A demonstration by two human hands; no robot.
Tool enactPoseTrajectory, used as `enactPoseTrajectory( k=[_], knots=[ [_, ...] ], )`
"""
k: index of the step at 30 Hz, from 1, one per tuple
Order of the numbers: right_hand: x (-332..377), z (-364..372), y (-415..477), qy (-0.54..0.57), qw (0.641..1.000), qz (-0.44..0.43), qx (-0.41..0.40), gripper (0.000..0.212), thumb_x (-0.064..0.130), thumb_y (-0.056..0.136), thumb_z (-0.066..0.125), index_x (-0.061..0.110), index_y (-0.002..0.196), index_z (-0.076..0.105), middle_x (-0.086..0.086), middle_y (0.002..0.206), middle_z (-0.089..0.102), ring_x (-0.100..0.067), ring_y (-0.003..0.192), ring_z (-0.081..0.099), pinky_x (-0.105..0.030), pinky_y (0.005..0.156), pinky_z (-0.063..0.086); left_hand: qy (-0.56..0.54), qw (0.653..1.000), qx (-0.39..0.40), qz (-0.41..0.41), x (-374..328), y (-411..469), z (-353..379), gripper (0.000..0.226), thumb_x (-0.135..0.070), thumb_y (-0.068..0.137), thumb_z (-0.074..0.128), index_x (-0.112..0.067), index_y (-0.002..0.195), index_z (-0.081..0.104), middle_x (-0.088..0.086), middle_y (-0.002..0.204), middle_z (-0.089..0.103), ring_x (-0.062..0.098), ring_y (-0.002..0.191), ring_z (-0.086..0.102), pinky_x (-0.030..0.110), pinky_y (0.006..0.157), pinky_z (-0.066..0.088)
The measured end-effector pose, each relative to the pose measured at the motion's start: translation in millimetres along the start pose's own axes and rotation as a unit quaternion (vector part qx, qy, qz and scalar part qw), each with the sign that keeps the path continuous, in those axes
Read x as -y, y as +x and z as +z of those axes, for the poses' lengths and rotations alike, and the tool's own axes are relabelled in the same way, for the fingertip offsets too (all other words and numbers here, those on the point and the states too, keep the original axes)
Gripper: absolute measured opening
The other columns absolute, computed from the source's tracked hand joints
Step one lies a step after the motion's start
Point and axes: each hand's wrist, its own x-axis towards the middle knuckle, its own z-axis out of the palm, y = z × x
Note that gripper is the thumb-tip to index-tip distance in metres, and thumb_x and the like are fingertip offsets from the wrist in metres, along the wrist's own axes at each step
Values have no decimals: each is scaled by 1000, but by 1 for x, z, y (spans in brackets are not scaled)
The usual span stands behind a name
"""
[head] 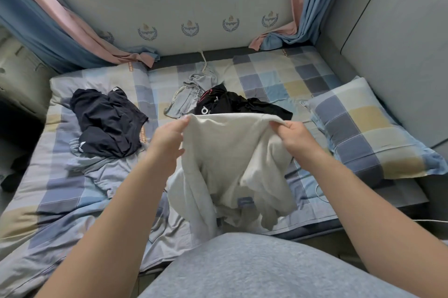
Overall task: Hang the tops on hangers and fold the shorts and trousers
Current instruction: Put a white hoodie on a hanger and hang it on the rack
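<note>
While the left hand (169,139) pinches one upper corner of a cream garment (225,157) and the right hand (294,139) grips the other corner with curled fingers, the cloth is stretched between them above the bed (278,74). Its lower part hangs in folds onto the checked sheet, just in front of the person's grey-clad body. The held cloth hides the near edge of a black garment (237,104) with a white mark, which lies behind it in the middle of the bed. Touching that one on its left is a crumpled grey garment (191,94) with a drawstring waist. Further left a dark navy garment (106,123) lies bunched, partly on a pillow (97,79) and partly on a pale blue-grey garment (104,174). A second pillow (368,133) lies at the right, near the right hand. Pink and blue curtains (80,28) trail onto the far end of the bed at both sides.
</note>
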Motion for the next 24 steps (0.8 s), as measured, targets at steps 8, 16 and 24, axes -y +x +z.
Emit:
enactPoseTrajectory(
  k=[8, 16, 24],
  knots=[
    [35, 11, -25, 76, 993, -49, 71, 60, 40, 102, 52, -11, 72, 47, -12, 74, 43, -26, 65, 37, -34, 57, 33, 237, 949, 204, 41, 47, -15, 23, 50, -19, 88, 76, -21, 135, 58, 4, 134, 62, 15, 112, 63, 29, 89, 51],
    [73, 1, -43, 153, 967, -80, 185, 71, 52, 87, 60, -18, 89, 52, -19, 76, 49, -32, 65, 46, -32, 56, 44, 373, 887, 234, 140, 93, -7, 47, 98, -35, 79, 84, -34, 156, 24, -4, 158, 36, 17, 142, 37, 41, 116, 34],
    [75, -25, -45, 173, 953, -70, 237, 40, 54, 80, 65, 17, 63, 65, 1, 58, 60, -12, 49, 60, -23, 47, 52, 372, 883, 165, 235, 89, 5, 46, 23, -23, 103, 52, -2, 96, 59, 9, 87, 65, 26, 84, 58, 40, 78, 47]
  ],
)
